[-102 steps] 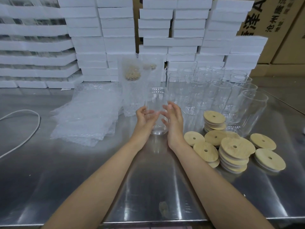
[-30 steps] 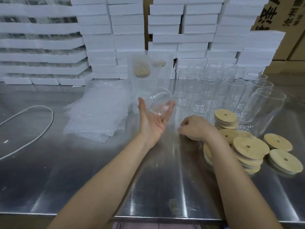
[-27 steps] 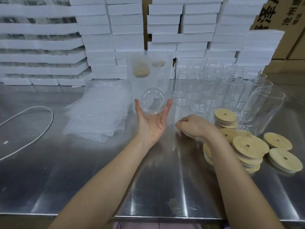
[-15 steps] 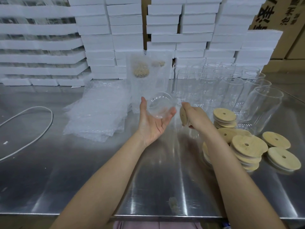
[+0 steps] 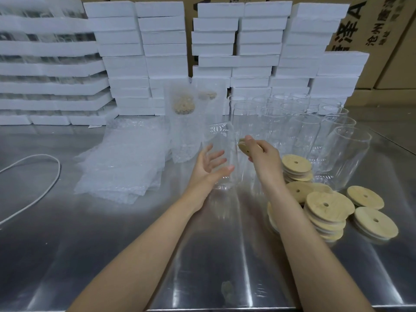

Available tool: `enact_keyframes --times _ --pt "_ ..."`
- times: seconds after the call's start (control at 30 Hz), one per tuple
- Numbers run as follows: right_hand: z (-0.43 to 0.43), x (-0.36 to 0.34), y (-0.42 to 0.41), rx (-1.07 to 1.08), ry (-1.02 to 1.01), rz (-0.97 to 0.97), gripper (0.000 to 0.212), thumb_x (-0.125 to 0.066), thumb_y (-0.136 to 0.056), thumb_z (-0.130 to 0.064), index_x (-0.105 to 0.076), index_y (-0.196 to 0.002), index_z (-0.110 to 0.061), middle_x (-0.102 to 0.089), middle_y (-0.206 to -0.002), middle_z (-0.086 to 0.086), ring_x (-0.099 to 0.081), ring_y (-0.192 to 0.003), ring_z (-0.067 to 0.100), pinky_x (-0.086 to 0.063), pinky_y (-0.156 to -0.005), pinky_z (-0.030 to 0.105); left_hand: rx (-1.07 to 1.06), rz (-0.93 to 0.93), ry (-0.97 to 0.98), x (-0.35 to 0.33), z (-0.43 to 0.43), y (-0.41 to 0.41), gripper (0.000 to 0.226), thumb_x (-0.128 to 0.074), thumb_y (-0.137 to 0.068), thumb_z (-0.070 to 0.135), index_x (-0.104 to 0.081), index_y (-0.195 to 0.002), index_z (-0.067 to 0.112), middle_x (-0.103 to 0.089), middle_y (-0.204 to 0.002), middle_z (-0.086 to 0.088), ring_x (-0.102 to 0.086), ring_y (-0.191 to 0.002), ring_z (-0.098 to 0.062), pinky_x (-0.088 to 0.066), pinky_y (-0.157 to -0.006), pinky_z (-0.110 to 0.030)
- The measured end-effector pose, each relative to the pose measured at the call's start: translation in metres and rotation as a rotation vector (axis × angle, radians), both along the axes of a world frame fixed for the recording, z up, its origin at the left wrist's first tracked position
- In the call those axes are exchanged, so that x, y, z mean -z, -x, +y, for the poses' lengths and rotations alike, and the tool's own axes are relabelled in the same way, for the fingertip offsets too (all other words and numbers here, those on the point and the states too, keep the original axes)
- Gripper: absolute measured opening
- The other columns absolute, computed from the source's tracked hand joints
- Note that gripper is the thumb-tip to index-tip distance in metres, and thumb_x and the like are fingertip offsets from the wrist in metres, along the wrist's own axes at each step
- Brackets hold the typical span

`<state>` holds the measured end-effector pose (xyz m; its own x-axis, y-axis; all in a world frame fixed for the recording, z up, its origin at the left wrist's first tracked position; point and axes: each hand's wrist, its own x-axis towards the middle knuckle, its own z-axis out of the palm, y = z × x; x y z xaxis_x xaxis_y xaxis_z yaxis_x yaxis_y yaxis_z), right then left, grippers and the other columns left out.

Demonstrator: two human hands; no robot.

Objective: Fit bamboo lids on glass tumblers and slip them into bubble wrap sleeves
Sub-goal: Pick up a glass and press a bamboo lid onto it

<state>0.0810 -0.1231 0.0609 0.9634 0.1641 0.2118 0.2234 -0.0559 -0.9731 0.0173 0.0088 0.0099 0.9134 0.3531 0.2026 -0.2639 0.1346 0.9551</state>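
Glass tumbler (image 5: 221, 154) barely visible; right hand (image 5: 262, 154) half-covers bamboo lid (image 5: 244, 147).

Clear glass tumbler (image 5: 223, 161) stood upright, top left open. Round bamboo lid (image 5: 244, 149) (small hole in it) held tilted beside rim.

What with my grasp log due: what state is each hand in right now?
Left hand: open, fingers straight around the upright glass tumbler.
Right hand: closed, pinching a bamboo lid.
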Motion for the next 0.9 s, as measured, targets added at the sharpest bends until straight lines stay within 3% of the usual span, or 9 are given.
enact_keyframes --times 0.1,0.23,0.33,0.47,0.6,0.67,0.77,0.83,0.9 --pt "0.001 -0.003 0.005 0.071 -0.088 -0.051 0.022 -0.063 -0.09 -0.046 -0.061 -0.089 -0.025 -0.067 -0.09 -0.013 -0.064 -0.095 0.007 -0.043 -0.075 0.019 -0.058 0.001 -0.156 0.003 0.001 0.0 0.097 -0.086 -0.058 0.03 -0.031 -0.139 0.035 -0.052 -0.133 0.012 -0.053 -0.12 0.001 -0.042 -0.1 -0.023" --pt "0.003 -0.007 0.014 0.057 -0.258 -0.148 0.021 -0.067 -0.089 -0.042 -0.06 -0.092 -0.023 -0.069 -0.102 0.0 -0.065 -0.098 0.009 -0.049 -0.085 0.021 -0.079 0.012 -0.299 0.006 0.003 -0.001 0.099 -0.089 -0.06 0.024 -0.029 -0.133 0.052 -0.048 -0.134 0.022 -0.044 -0.127 0.007 -0.032 -0.11 -0.024" --pt "0.005 -0.01 0.019 0.043 -0.31 -0.227 0.015 -0.071 -0.087 -0.035 -0.061 -0.092 -0.024 -0.066 -0.107 0.009 -0.064 -0.101 0.014 -0.048 -0.083 0.02 -0.045 0.022 -0.311 0.006 0.002 0.0 0.108 -0.09 -0.061 0.02 -0.025 -0.145 0.037 -0.047 -0.139 0.017 -0.043 -0.129 0.004 -0.031 -0.114 -0.029" --pt "0.008 -0.007 0.023 0.07 -0.206 -0.488 0.018 -0.074 -0.085 -0.021 -0.064 -0.099 -0.016 -0.055 -0.115 0.004 -0.055 -0.105 -0.004 -0.045 -0.08 0.012 0.008 0.046 -0.318 0.006 -0.001 0.002 0.106 -0.089 -0.057 0.023 -0.03 -0.146 0.026 -0.05 -0.137 0.013 -0.048 -0.126 0.001 -0.037 -0.108 -0.026" --pt "0.01 0.0 0.024 0.037 -0.129 -0.585 0.026 -0.075 -0.084 -0.02 -0.066 -0.106 -0.008 -0.051 -0.124 0.007 -0.052 -0.121 0.013 -0.05 -0.097 0.042 0.029 0.065 -0.33 0.008 -0.003 0.001 0.099 -0.09 -0.056 0.02 -0.034 -0.137 0.03 -0.052 -0.133 0.015 -0.05 -0.123 0.003 -0.04 -0.109 -0.031" --pt "0.01 0.0 0.022 0.016 -0.114 -0.593 0.026 -0.073 -0.085 -0.021 -0.066 -0.107 -0.01 -0.051 -0.124 0.008 -0.049 -0.123 0.004 -0.048 -0.1 0.045 0.041 0.065 -0.345 0.007 -0.002 0.001 0.099 -0.091 -0.055 0.023 -0.034 -0.136 0.032 -0.051 -0.133 0.015 -0.049 -0.125 0.002 -0.038 -0.11 -0.032" --pt "0.012 0.001 0.02 -0.05 -0.047 -0.621 0.02 -0.069 -0.088 -0.019 -0.066 -0.107 -0.013 -0.052 -0.125 0.009 -0.039 -0.126 -0.01 -0.04 -0.105 0.025 0.076 0.069 -0.363 0.007 -0.001 0.001 0.102 -0.09 -0.056 0.022 -0.031 -0.139 0.026 -0.047 -0.137 0.013 -0.047 -0.127 0.001 -0.037 -0.111 -0.033" --pt "0.014 0.003 0.02 -0.077 0.017 -0.654 0.02 -0.066 -0.09 -0.016 -0.066 -0.108 -0.009 -0.05 -0.126 0.01 -0.035 -0.128 -0.01 -0.031 -0.104 0.011 0.106 0.069 -0.375 0.007 0.0 0.001 0.103 -0.09 -0.059 0.018 -0.028 -0.141 0.024 -0.044 -0.14 0.013 -0.046 -0.128 0.003 -0.037 -0.11 -0.031" --pt "0.015 0.005 0.02 -0.085 0.049 -0.664 0.021 -0.065 -0.091 -0.018 -0.066 -0.109 -0.007 -0.047 -0.126 0.01 -0.037 -0.122 -0.015 -0.031 -0.1 0.007 0.117 0.075 -0.383 0.007 0.001 0.001 0.102 -0.089 -0.06 0.017 -0.028 -0.141 0.024 -0.043 -0.141 0.012 -0.045 -0.129 0.002 -0.037 -0.11 -0.032"
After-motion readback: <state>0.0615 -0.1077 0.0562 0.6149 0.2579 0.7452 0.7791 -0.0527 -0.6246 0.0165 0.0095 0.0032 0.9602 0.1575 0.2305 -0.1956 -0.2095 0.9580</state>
